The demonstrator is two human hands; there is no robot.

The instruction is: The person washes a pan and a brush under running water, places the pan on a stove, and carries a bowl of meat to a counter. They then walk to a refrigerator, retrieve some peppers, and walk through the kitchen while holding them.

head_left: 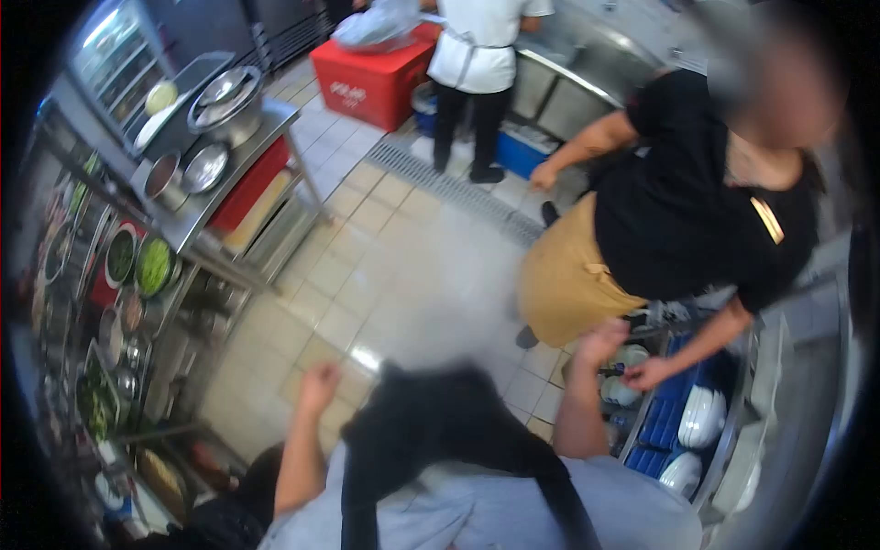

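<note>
Head view: left hand (318, 387) over tiled floor (302, 307)
Right hand (600, 345): near bowls (623, 392) and a co-worker (678, 192)
Both hands: blurred, cannot tell whether holding anything

Pot (168, 186) on tbl. (195, 213) at L, bowls (702, 417) at R, box (363, 90) (w/ bag (374, 26) on top) up ahead.
</note>
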